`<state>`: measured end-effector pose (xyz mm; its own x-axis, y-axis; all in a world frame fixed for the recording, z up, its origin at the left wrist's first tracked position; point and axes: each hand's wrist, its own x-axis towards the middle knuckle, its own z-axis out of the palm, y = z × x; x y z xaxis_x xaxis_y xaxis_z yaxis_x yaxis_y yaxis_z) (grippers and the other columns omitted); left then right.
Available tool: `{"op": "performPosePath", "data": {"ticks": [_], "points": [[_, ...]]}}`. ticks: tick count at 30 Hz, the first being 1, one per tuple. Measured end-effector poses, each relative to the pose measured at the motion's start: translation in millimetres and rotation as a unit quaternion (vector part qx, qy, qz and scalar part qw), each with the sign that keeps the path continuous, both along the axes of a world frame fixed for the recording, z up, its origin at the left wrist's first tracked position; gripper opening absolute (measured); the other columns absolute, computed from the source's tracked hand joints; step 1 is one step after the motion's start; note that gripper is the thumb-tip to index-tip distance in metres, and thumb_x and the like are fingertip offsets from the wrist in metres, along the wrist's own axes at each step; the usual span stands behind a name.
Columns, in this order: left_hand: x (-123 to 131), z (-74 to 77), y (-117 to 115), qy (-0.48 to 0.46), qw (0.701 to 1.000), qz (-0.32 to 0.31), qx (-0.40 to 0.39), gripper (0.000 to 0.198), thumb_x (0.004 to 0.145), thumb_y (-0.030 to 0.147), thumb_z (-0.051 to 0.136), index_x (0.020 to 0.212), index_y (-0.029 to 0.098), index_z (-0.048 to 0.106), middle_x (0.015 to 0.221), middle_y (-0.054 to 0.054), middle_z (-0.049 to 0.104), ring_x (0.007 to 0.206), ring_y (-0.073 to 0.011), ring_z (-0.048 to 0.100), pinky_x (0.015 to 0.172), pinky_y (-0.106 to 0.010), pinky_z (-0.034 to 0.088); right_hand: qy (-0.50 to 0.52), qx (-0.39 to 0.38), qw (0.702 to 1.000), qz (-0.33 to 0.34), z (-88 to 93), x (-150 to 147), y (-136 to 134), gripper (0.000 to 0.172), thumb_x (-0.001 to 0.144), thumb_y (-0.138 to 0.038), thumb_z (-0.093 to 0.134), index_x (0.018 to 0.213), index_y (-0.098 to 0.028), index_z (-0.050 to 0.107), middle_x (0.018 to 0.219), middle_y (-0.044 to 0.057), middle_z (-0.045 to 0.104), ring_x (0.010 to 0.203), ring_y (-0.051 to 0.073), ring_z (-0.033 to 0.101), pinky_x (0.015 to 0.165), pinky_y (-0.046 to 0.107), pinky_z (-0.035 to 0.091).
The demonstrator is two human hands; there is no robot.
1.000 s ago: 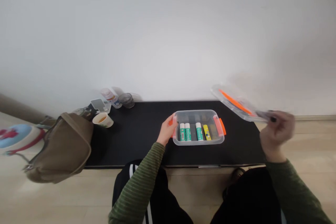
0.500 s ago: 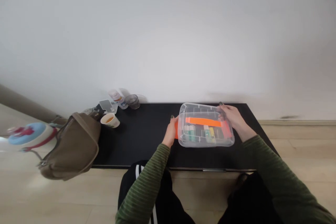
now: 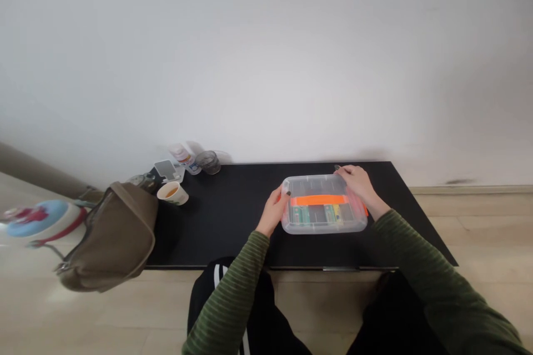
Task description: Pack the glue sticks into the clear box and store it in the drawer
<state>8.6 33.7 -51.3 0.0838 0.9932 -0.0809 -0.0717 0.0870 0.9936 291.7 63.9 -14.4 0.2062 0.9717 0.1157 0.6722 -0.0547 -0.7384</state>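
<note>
A clear plastic box point(image 3: 323, 223) stands on the black table point(image 3: 233, 216), its clear lid point(image 3: 317, 184) with an orange handle strip lying flat on top. Through the lid I see several glue sticks, green-white and one yellow. My left hand point(image 3: 275, 212) grips the box's left end, fingers curled over the lid's edge. My right hand point(image 3: 357, 184) rests on the lid's right end, fingers bent over the far right corner and the orange latch.
A paper cup with brown drink point(image 3: 172, 193), a phone point(image 3: 165, 169), a small bottle point(image 3: 182, 154) and a dark glass point(image 3: 209, 162) stand at the table's back left. A brown bag point(image 3: 109, 237) hangs over the left edge. A white wall rises behind.
My right hand brought the lid from the far right down onto the box. The lid went from tilted to lying flat. My left hand stayed at the box's left end.
</note>
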Motion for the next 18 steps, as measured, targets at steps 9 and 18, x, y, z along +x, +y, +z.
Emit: {"op": "performPosePath", "data": {"ticks": [9, 18], "points": [[-1, -4.7, 2, 0.024, 1.000, 0.006, 0.003, 0.042, 0.079, 0.039, 0.071, 0.116, 0.020, 0.067, 0.116, -0.009, 0.070, 0.114, -0.0264, 0.061, 0.103, -0.038, 0.044, 0.018, -0.043, 0.998, 0.030, -14.5, 0, 2, 0.051, 0.083, -0.063, 0.049, 0.076, -0.018, 0.070, 0.070, 0.002, 0.066, 0.066, 0.016, 0.054, 0.056, 0.026, 0.034], [2, -3.8, -8, -0.071, 0.994, 0.065, -0.055, 0.091, 0.076, 0.044, 0.077, 0.150, 0.025, 0.028, 0.136, -0.016, 0.056, 0.114, -0.0247, 0.063, 0.096, -0.039, 0.051, 0.044, 0.015, 0.999, -0.017, -9.8, 1, -10, 0.039, 0.084, -0.054, 0.054, 0.093, -0.019, 0.070, 0.097, 0.008, 0.072, 0.089, 0.022, 0.064, 0.076, 0.031, 0.047]]}}
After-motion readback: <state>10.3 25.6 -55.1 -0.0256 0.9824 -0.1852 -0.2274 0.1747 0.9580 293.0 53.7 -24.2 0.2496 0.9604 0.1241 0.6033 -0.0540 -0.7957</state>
